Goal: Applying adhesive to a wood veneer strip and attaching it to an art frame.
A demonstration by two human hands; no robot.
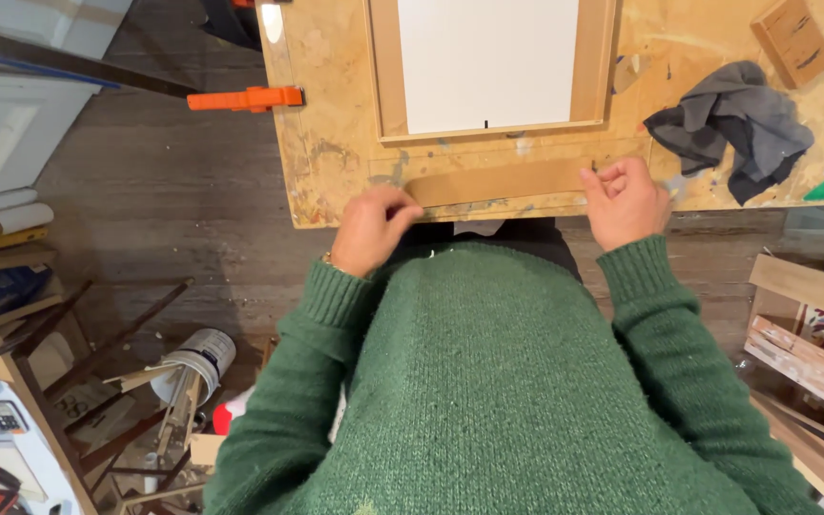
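On the counter (336, 143), a wooden frame (388, 72) around a white panel (488, 62) sits at twelve o'clock. A crumpled grey cloth (731, 124) lies at two o'clock, with a small wood block (793, 40) beyond it. An orange clamp (245, 98) grips the counter's edge at ten o'clock. Down on the floor at seven o'clock stands a white bucket (204, 355) among loose wooden sticks.

Obstacles around flat brown wooden strip (498, 181): framed white panel (488, 62) behind; crumpled grey cloth (731, 119) right. Bare paint-stained chipboard bench (321, 143) left.
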